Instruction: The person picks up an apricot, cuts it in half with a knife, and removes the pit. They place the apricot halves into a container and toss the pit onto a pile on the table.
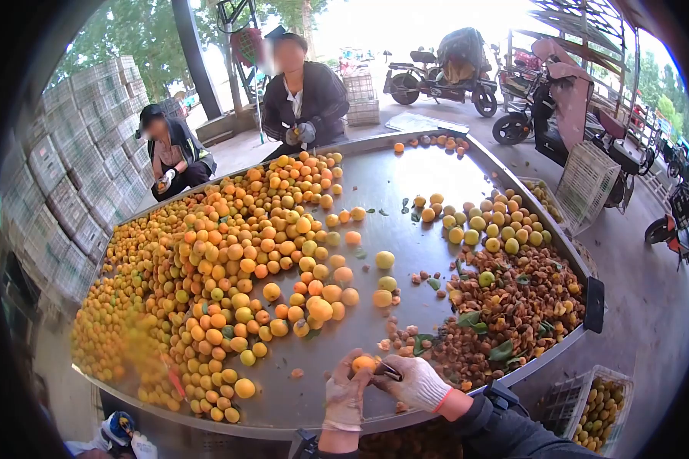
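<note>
At the near edge of the metal table [344,191], my left hand [346,390] in a stained glove holds an orange apricot [364,363] between its fingers. My right hand [415,382], in a white glove with a red cuff edge, grips a small dark tool [388,371] whose tip is at the apricot. A large heap of orange and yellow apricots [230,252] covers the table's left side. Brown pits and scraps [513,314] with some leaves lie to the right of my hands. Yellow-green apricots [505,226] sit above that pile.
Two people [305,96] [172,149] work across the table, each with fruit in gloved hands. Crates of fruit [601,409] stand at the lower right, and stacked crates [84,161] at the left. Scooters [444,73] are parked behind. Another person's arm shows at the lower left.
</note>
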Demonstrator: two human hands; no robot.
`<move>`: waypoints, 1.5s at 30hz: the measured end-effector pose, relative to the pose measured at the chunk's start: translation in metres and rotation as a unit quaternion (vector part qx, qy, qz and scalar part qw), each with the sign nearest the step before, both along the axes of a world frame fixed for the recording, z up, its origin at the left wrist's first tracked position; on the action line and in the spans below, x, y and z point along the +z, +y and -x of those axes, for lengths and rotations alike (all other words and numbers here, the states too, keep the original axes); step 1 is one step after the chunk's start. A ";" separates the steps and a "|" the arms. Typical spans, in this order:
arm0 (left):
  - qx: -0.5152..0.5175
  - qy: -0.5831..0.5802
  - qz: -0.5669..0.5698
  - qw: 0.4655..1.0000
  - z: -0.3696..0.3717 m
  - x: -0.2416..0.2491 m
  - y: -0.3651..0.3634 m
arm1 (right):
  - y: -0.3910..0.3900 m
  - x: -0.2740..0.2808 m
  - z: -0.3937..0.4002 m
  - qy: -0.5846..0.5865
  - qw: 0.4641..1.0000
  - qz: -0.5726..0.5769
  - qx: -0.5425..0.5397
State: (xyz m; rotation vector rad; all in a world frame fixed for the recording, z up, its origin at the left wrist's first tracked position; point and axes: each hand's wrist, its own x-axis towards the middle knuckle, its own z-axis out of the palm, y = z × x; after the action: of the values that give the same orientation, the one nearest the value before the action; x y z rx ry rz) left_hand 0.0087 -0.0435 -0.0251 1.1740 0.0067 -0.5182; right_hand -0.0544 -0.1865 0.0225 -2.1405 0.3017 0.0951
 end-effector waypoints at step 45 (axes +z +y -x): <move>0.026 0.059 0.098 0.993 0.004 -0.002 0.001 | 0.009 -0.022 0.003 -0.076 0.997 -0.023 0.011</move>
State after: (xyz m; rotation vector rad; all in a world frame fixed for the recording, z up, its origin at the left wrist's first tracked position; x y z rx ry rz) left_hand 0.0051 -0.0425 -0.0276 0.9483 0.0861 -0.5296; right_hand -0.0577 -0.1774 0.0003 -2.0914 0.1855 -0.0479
